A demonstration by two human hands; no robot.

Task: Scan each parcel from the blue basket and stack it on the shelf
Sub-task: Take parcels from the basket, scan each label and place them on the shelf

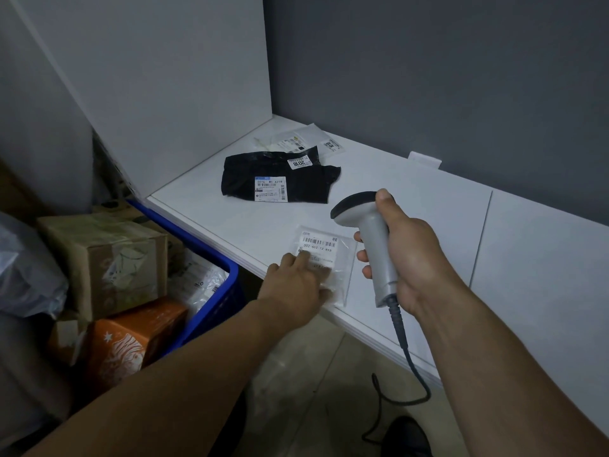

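Left hand point(296, 280) presses straight fingers flat on the clear parcel point(342, 255) at the shelf point(428, 209) front edge, right hand point(407, 255) curled tight round the scanner point(365, 225) aimed down; risk: fingertips overlapping its label point(318, 243), likely spoiling the read.

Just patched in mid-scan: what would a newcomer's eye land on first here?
The grey scanner stands out, gripped in the right hand above the white shelf, pointed toward a clear parcel that the left hand presses flat at the shelf's front edge. Behind it lies a black parcel; the blue basket stands lower left, holding boxes.
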